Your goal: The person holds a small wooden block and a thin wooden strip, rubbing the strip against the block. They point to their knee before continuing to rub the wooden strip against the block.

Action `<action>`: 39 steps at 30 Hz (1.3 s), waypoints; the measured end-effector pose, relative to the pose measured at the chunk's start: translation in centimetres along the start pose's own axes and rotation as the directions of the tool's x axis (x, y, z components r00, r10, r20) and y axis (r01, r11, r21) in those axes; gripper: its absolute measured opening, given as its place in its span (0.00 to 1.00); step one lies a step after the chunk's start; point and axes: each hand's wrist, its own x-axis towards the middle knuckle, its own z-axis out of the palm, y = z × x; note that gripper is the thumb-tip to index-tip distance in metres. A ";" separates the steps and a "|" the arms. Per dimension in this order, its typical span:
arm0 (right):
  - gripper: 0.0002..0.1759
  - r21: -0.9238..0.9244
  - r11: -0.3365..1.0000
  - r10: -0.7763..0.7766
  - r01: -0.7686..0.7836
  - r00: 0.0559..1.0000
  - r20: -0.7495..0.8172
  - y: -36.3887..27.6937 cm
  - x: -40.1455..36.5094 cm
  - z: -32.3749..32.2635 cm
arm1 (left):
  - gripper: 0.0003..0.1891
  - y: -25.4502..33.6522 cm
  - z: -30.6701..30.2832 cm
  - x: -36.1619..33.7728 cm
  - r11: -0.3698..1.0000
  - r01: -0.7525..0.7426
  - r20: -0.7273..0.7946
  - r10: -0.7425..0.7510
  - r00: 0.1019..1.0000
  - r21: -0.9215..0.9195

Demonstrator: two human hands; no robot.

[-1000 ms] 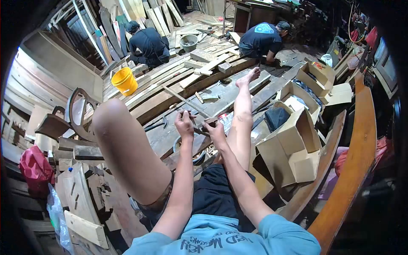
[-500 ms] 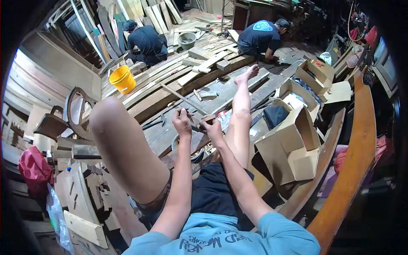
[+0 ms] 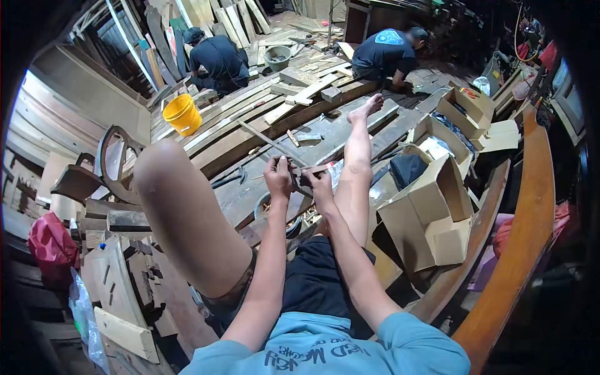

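Observation:
My left hand [image 3: 279,177] is closed, fingers pinched on a small dark piece whose kind I cannot make out. Close beside it, my right hand [image 3: 322,189] is closed on a small brown wooden piece [image 3: 317,169]. The two held pieces nearly meet or touch; the fingers partly hide them. Below the hands, partly behind my forearms, is a round container [image 3: 262,205] with small orange-brown bits in it. A long thin wooden strip [image 3: 265,137] slants down towards my hands from beyond.
Cardboard boxes [image 3: 425,215] stand at the right beside a long curved varnished board [image 3: 524,231]. A yellow bucket [image 3: 182,115] and a curved wooden frame [image 3: 114,164] are at the left. Planks [image 3: 234,139] lie ahead. Two people [image 3: 219,62] crouch further back.
My left hand has moved right and slightly up, so the hands are now closer together. The held pieces have come together between them.

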 end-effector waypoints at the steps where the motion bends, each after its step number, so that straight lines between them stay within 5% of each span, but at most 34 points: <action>1: 0.06 -0.103 0.993 -0.051 0.056 0.997 0.050 0.4 0.1 -0.3 | 0.09 -0.1 -0.1 0.0 1.000 -0.003 -0.011 0.003 1.000 0.022; 4: 0.07 -0.362 0.928 -0.060 0.091 0.993 0.097 0.2 -0.1 -1.1 | 0.10 -0.8 -0.5 0.3 0.999 -0.001 -0.038 -0.001 0.999 -0.052; 10: 0.08 -0.124 0.989 -0.064 0.082 0.988 0.144 1.1 -0.2 -0.4 | 0.10 -0.3 -0.6 0.2 1.000 -0.022 -0.058 0.022 0.998 0.007; 12: 0.07 -0.405 0.911 -0.045 0.080 0.994 0.096 1.3 0.5 -1.2 | 0.10 -0.6 -0.7 0.3 1.000 -0.007 -0.050 0.008 0.999 0.015; 14: 0.07 -0.388 0.921 0.002 0.030 0.997 0.081 1.0 0.5 -1.3 | 0.10 -0.9 -0.6 0.5 1.000 -0.017 -0.038 0.017 0.999 -0.008; 16: 0.07 -0.151 0.985 -0.054 0.079 0.985 0.163 0.5 0.1 -0.5 | 0.10 -1.1 -0.8 0.6 0.999 -0.031 -0.044 0.030 0.999 -0.024; 22: 0.06 -0.369 0.929 0.014 0.033 0.992 0.125 1.2 0.5 -1.3 | 0.10 -0.9 -0.8 0.5 1.000 -0.003 -0.025 0.002 1.000 -0.017; 26: 0.06 -0.154 0.987 -0.032 0.055 0.989 0.146 1.7 0.0 -1.0 | 0.10 -0.6 -0.6 0.2 0.999 0.005 -0.057 -0.007 0.998 -0.035; 28: 0.05 -0.473 0.881 0.022 0.023 0.996 0.088 2.1 0.7 -1.8 | 0.10 -0.5 -0.3 0.3 0.999 -0.011 -0.070 0.009 0.998 -0.037; 29: 0.04 -0.252 0.965 0.086 -0.073 0.996 0.039 2.1 0.9 -1.3 | 0.10 -0.5 -0.3 0.2 0.999 -0.010 -0.059 0.008 0.998 -0.036; 32: 0.04 -0.089 0.996 0.015 -0.003 0.991 0.135 1.2 -0.1 -0.9 | 0.10 -0.4 -0.4 0.3 0.999 -0.016 -0.052 0.014 0.999 -0.035; 33: 0.05 -0.024 0.994 0.113 -0.111 0.983 0.145 0.3 -0.6 -0.7 | 0.10 -0.4 -0.5 0.2 1.000 -0.029 -0.032 0.029 0.999 0.008; 36: 0.06 -0.141 0.988 0.077 -0.061 0.991 0.112 0.7 -0.1 -1.1 | 0.10 -0.8 -0.1 0.3 1.000 -0.025 -0.013 0.025 1.000 -0.007; 39: 0.07 -0.056 0.997 0.057 -0.048 0.986 0.154 0.1 -0.5 -0.3 | 0.10 -0.8 -0.4 0.5 0.998 0.001 -0.020 -0.002 1.000 -0.057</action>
